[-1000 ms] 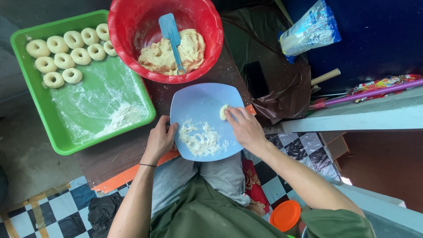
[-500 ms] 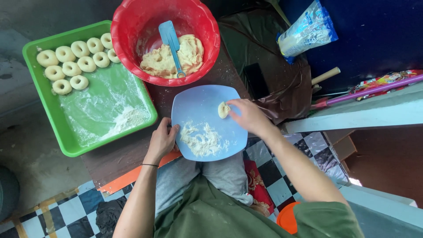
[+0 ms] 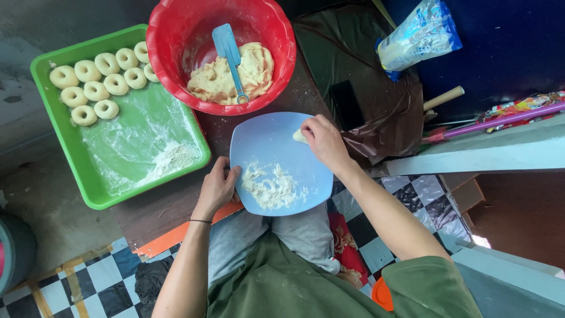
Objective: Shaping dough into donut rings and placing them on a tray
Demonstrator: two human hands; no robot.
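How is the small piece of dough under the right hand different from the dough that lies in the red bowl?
The piece of dough is small and mostly covered by the right hand; the dough in the red bowl is one big, rough mass. The piece lies on the blue plate, away from the plate's flour; the mass sits in the red bowl with a blue spatula lying on it. Both are pale yellow.

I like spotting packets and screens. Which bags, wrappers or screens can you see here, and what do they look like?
Clear plastic bag with blue print: top right, lying tilted, plump, holding white powder.
Dark flat phone-like slab: right of the red bowl, on brown plastic sheet, screen dark.
Colourful shiny wrapper: far right edge, crumpled, red and yellow.
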